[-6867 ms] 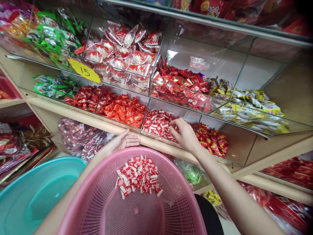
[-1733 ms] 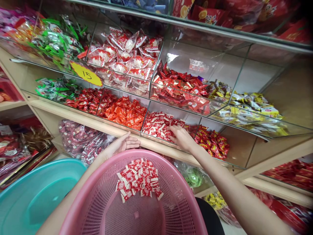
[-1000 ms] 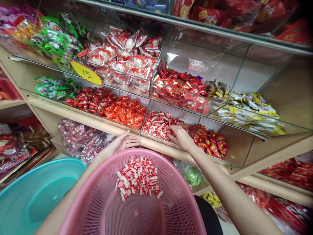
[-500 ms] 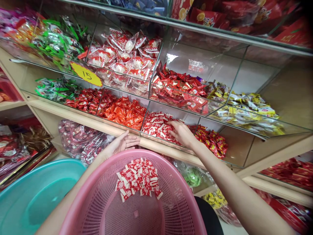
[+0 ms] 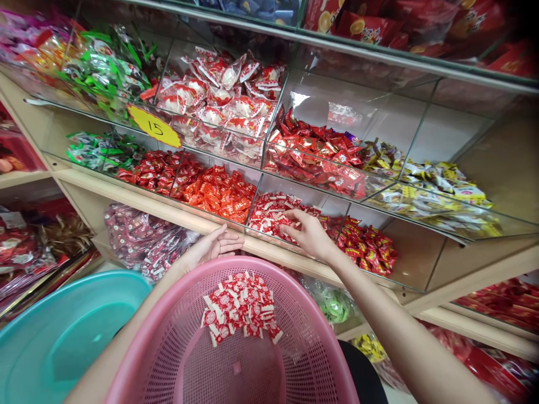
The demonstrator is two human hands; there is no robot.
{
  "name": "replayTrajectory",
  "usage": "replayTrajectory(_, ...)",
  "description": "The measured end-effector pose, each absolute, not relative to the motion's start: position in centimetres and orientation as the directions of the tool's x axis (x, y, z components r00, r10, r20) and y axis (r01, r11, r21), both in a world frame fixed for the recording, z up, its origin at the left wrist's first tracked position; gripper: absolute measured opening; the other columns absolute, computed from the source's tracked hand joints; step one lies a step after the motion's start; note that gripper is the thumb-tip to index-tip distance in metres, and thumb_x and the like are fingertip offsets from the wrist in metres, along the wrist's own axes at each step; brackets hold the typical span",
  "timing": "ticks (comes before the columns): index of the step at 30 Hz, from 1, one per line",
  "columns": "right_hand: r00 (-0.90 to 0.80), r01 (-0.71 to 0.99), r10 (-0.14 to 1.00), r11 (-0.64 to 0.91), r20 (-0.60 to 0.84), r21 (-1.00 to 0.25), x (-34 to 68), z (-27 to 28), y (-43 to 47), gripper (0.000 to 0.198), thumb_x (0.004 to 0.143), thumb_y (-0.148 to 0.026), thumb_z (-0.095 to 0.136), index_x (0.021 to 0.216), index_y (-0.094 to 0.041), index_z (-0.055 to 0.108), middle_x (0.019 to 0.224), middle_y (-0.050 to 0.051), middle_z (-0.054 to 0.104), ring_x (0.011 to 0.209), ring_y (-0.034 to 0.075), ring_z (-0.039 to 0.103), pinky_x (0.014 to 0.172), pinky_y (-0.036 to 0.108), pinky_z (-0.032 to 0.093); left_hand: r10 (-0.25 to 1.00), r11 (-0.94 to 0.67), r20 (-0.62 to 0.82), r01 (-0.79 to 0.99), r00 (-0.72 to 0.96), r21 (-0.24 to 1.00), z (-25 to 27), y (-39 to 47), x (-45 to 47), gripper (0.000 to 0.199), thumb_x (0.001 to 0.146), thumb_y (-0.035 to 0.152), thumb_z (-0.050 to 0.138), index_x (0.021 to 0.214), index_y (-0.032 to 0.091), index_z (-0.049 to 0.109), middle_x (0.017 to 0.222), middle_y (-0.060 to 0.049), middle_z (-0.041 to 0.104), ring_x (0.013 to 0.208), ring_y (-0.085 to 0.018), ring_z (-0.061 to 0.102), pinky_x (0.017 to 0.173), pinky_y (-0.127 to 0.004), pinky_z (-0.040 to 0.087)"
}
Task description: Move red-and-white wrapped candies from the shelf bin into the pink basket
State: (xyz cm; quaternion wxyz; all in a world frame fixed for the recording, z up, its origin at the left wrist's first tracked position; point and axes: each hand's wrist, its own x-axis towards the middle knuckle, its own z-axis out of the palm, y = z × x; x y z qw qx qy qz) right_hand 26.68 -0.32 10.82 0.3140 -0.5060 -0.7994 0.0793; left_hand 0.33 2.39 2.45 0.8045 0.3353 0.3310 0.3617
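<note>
My right hand reaches over the front of a clear bin. Its fingers are bent, with a gap between thumb and fingers, right at a pile of red-and-white wrapped candies; I see no candy between them. My left hand lies open at the far rim of a pink plastic basket, fingers stretched toward the wooden shelf edge. Inside the basket, toward its far side, sits a heap of the same red-and-white wrapped candies. The left wrist runs along the basket's outside.
Orange-red candies fill the bin to the left, and red-and-yellow ones lie to the right. A yellow tag reading 15 hangs above. Clear dividers and a wooden shelf edge bound the bins. A teal basin stands at lower left.
My right hand has drawn slightly back and up from the candy pile, with its fingers showing more. My left hand and the basket are nearly unchanged. The view has shifted a little.
</note>
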Motion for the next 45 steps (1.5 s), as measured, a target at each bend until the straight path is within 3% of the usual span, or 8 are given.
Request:
replayTrajectory(3,-0.282,0.502,0.888,0.460,0.364,-0.732,24.3,10.4,-3.1,0.022,0.080,-0.035,0.062,0.096,-0.020,0.058,0.095,0.004,0.063,0.089,0.017,0.058,0.080,0.032,0.047,0.807,0.510,-0.286,-0.367,0.516,0.778,2.7,2.1,0.4,0.039,0.091,0.043,0.043,0.094,0.010,0.064,0.116,-0.015,0.061,0.112,-0.024,0.055,0.095,-0.034,0.045)
replayTrajectory(6,-0.376,0.249,0.913,0.266,0.160,-0.931,22.2,9.2,-5.6,0.025,0.078,-0.039,0.063,0.096,-0.022,0.058,0.091,0.001,0.062,0.080,0.014,0.058,0.073,0.030,0.050,0.816,0.486,-0.250,-0.385,0.522,0.784,2.9,1.7,0.6,0.037,0.091,0.042,0.044,0.094,0.011,0.064,0.112,-0.015,0.063,0.108,-0.023,0.058,0.096,-0.033,0.044)
replayTrajectory(9,-0.436,0.120,0.900,0.072,0.013,-0.990,21.3,7.0,-6.7,0.030,0.076,-0.043,0.065,0.097,-0.022,0.059,0.092,0.000,0.062,0.077,0.013,0.057,0.071,0.029,0.051,0.822,0.476,-0.243,-0.386,0.515,0.790,3.1,1.4,0.6,0.034,0.091,0.041,0.046,0.095,0.012,0.063,0.110,-0.014,0.064,0.107,-0.022,0.058,0.096,-0.033,0.044)
replayTrajectory(12,-0.396,0.076,0.918,0.032,-0.001,-0.997,21.5,4.5,-6.3,0.035,0.073,-0.045,0.067,0.098,-0.022,0.060,0.097,0.001,0.063,0.084,0.014,0.059,0.077,0.031,0.050,0.827,0.476,-0.256,-0.383,0.500,0.791,3.1,1.4,0.6,0.035,0.091,0.042,0.045,0.092,0.012,0.063,0.110,-0.014,0.064,0.108,-0.022,0.058,0.097,-0.034,0.043)
replayTrajectory(20,-0.295,0.342,0.948,0.218,0.116,-0.914,22.4,1.2,-6.2,0.034,0.077,-0.042,0.065,0.101,-0.020,0.058,0.095,0.003,0.063,0.083,0.017,0.058,0.073,0.031,0.048,0.817,0.510,-0.309,-0.360,0.487,0.781,3.3,1.8,0.8,0.038,0.094,0.037,0.038,0.088,0.010,0.064,0.108,-0.015,0.064,0.109,-0.022,0.058,0.101,-0.034,0.040)
replayTrajectory(27,-0.404,0.504,0.876,0.455,0.265,-0.734,21.9,2.1,-7.8,0.023,0.087,-0.030,0.055,0.109,-0.026,0.054,0.108,0.003,0.059,0.102,0.018,0.055,0.090,0.034,0.042,0.815,0.497,-0.286,-0.353,0.505,0.793,2.9,2.0,0.6,0.037,0.093,0.039,0.041,0.090,0.011,0.065,0.110,-0.015,0.064,0.110,-0.023,0.057,0.099,-0.034,0.042)
replayTrajectory(36,-0.388,0.641,0.854,0.519,0.345,-0.565,22.4,2.2,-7.2,0.025,0.088,-0.017,0.051,0.112,-0.024,0.051,0.109,0.005,0.057,0.104,0.019,0.051,0.091,0.036,0.041,0.818,0.485,-0.260,-0.373,0.513,0.791,3.0,1.7,0.5,0.036,0.092,0.039,0.044,0.090,0.010,0.064,0.111,-0.016,0.064,0.109,-0.023,0.058,0.100,-0.033,0.041)
replayTrajectory(45,-0.388,0.738,0.841,0.529,0.378,-0.420,22.3,2.2,-6.6,0.027,0.086,-0.015,0.052,0.113,-0.021,0.052,0.107,0.007,0.057,0.100,0.022,0.050,0.088,0.039,0.042,0.808,0.495,-0.266,-0.362,0.526,0.790,2.9,1.8,0.5,0.035,0.091,0.040,0.046,0.088,0.012,0.065,0.111,-0.014,0.064,0.110,-0.023,0.056,0.101,-0.033,0.040)
